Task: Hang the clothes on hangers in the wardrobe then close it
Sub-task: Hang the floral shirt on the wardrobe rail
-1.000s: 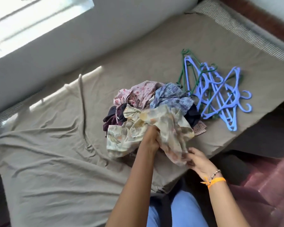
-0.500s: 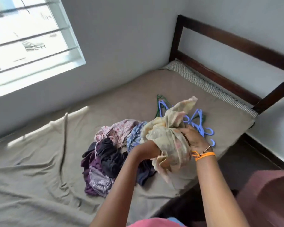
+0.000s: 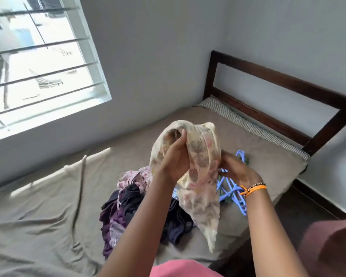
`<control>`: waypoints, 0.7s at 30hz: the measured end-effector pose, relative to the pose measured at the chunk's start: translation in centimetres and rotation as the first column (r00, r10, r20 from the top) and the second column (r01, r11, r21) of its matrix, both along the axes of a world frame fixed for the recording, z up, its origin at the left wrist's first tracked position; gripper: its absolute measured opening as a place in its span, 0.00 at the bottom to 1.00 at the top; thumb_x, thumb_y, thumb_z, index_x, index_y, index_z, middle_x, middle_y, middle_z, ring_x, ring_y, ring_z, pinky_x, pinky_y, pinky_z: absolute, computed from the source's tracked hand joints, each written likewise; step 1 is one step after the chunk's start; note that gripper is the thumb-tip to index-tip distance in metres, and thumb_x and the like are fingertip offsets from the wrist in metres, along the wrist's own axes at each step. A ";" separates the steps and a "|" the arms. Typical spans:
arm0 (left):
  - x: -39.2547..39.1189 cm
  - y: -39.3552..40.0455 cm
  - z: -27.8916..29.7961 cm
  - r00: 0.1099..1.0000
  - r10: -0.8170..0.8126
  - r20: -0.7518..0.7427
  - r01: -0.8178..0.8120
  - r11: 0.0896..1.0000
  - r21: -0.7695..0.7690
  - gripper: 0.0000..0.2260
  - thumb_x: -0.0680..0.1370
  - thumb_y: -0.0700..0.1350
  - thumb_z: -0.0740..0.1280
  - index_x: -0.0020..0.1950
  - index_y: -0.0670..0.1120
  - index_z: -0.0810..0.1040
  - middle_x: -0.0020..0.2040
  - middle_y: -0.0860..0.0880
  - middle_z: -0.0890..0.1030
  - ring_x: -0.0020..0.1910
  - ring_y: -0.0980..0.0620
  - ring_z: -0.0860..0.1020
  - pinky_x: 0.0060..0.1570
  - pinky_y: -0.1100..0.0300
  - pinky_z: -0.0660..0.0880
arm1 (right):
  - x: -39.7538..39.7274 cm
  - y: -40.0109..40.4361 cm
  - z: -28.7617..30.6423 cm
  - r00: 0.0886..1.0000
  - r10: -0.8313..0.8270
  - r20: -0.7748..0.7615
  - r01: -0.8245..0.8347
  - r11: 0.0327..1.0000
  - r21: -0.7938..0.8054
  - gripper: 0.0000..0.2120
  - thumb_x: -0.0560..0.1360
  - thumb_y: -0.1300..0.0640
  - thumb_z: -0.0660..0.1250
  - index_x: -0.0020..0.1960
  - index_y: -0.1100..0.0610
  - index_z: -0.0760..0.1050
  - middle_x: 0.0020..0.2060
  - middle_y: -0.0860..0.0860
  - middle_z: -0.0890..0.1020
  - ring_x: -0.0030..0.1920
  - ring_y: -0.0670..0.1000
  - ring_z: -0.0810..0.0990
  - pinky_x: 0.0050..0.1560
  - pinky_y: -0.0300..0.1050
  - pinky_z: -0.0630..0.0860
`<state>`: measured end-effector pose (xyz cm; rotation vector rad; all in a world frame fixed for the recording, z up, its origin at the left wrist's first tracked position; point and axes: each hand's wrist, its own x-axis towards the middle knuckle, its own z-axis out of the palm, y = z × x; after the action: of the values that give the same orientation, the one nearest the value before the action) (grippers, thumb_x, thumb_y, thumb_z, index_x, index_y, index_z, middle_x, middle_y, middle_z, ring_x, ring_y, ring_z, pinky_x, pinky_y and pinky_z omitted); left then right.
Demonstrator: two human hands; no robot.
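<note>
Both hands hold a cream floral garment (image 3: 200, 168) up above the bed (image 3: 48, 212). Left hand (image 3: 175, 158): fingers curled round a bunched fold near the top. Right hand (image 3: 237, 171): fingers pinch the cloth's right edge. Garment's tail hangs down over the clothes pile (image 3: 126, 206) on the sheet. Blue hangers (image 3: 231, 189) lie on the bed just right of the pile, partly hidden behind the right hand.

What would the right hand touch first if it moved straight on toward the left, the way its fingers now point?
The right hand already grips the cream floral garment; its fingers point into that cloth. Beyond it, probably the left hand, though depth is unclear.
</note>
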<state>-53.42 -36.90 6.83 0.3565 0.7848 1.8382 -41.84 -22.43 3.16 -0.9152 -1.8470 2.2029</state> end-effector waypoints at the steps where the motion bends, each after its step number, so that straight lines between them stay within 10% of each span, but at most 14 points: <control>1: -0.1 0.5 0.4 0.999 0.022 -0.036 -0.022 1.000 0.019 0.17 0.79 0.48 0.60 0.63 0.41 0.76 0.55 0.42 0.81 0.53 0.47 0.80 0.55 0.49 0.77 | 0.2 0.0 0.0 0.996 -0.020 -0.082 0.023 0.999 0.031 0.09 0.78 0.56 0.60 0.46 0.53 0.79 0.41 0.52 0.79 0.44 0.50 0.75 0.43 0.42 0.73; 5: -1.1 1.5 1.9 0.909 0.221 -0.354 -0.247 0.969 -0.030 0.13 0.75 0.33 0.67 0.58 0.42 0.74 0.48 0.45 0.81 0.46 0.50 0.81 0.46 0.54 0.80 | 0.8 0.4 0.8 0.966 -0.210 -0.148 0.231 0.963 0.142 0.13 0.77 0.65 0.61 0.35 0.54 0.75 0.31 0.50 0.75 0.35 0.47 0.72 0.37 0.39 0.71; 9: -2.2 1.5 2.3 0.793 0.285 -0.539 -0.410 0.904 -0.125 0.17 0.63 0.41 0.75 0.50 0.40 0.79 0.45 0.43 0.81 0.44 0.47 0.79 0.46 0.53 0.77 | 0.6 2.1 0.1 0.815 -0.571 -0.093 0.577 0.788 0.217 0.10 0.71 0.57 0.62 0.32 0.56 0.74 0.28 0.52 0.75 0.33 0.53 0.72 0.33 0.49 0.74; 15: -3.2 2.0 3.4 0.563 0.158 -0.811 -0.656 0.682 -0.323 0.15 0.68 0.50 0.76 0.48 0.44 0.76 0.45 0.47 0.80 0.45 0.49 0.79 0.50 0.53 0.77 | 0.0 0.5 1.2 0.822 -0.513 -0.245 0.568 0.760 0.314 0.14 0.77 0.43 0.60 0.36 0.48 0.64 0.34 0.46 0.67 0.34 0.45 0.67 0.34 0.43 0.66; 17: -3.9 1.9 4.2 0.580 0.140 -0.803 -0.682 0.623 -0.383 0.22 0.70 0.50 0.75 0.54 0.43 0.67 0.51 0.46 0.76 0.50 0.46 0.78 0.53 0.51 0.76 | 0.6 0.3 2.3 0.881 -0.401 -0.252 0.473 0.774 0.422 0.13 0.71 0.38 0.65 0.40 0.47 0.69 0.40 0.47 0.69 0.39 0.45 0.68 0.40 0.40 0.67; 21: -4.3 1.3 6.5 0.672 0.321 -0.668 -0.616 0.743 -0.262 0.05 0.76 0.39 0.67 0.46 0.45 0.72 0.39 0.45 0.75 0.28 0.55 0.76 0.30 0.63 0.74 | 1.4 0.7 2.1 0.848 -0.483 -0.216 0.481 0.534 0.695 0.03 0.70 0.59 0.71 0.42 0.54 0.77 0.47 0.56 0.75 0.42 0.48 0.71 0.51 0.51 0.74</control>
<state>-57.71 -35.57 13.32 0.4275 1.8927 1.9434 -40.42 -21.69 5.24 -1.0491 -1.8966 0.9693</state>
